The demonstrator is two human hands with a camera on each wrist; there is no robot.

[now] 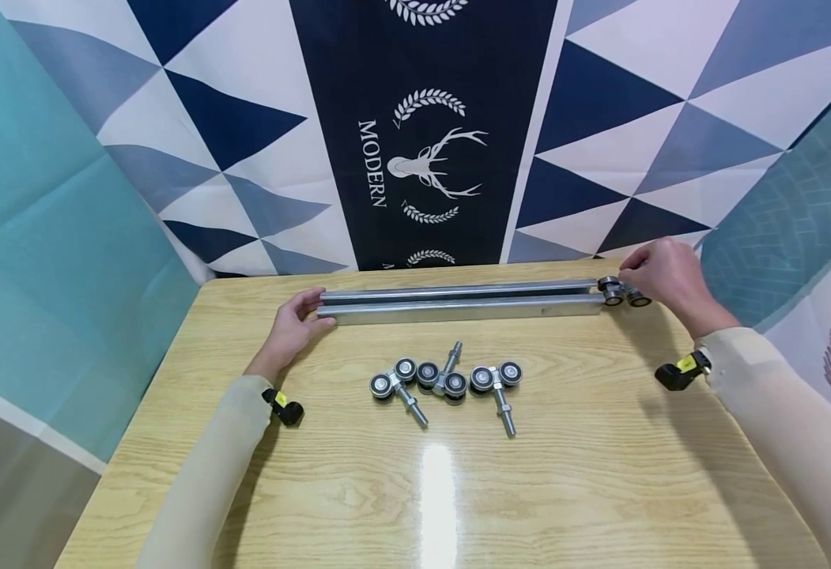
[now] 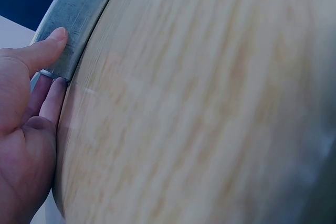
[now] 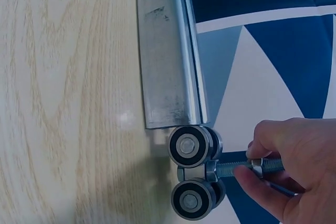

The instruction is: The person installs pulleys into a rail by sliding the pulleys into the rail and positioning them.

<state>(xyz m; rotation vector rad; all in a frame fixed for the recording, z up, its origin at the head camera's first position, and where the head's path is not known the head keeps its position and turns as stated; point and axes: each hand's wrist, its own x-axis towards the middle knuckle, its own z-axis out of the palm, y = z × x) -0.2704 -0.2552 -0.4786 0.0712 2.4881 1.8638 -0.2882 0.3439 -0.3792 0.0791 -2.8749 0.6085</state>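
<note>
A long metal track (image 1: pixel 468 310) with an open slot along its top lies across the far part of the table. My left hand (image 1: pixel 292 330) holds its left end, the thumb (image 2: pixel 56 40) on the side wall and other fingers at the end. Beside the right end, my right hand (image 1: pixel 671 280) pinches the threaded bolt (image 3: pixel 227 169) of a roller trolley (image 3: pixel 195 171). The trolley's wheels are close against the track's end; whether any have entered the slot I cannot tell. The bolt points up, away from the table.
In front of the track lie three more roller trolleys: a left one (image 1: pixel 395 381), a middle one (image 1: pixel 443 381) and a right one (image 1: pixel 496 379). They rest on the wooden table (image 1: pixel 564 474). A patterned cloth (image 1: pixel 244 118) hangs right behind the table's far edge.
</note>
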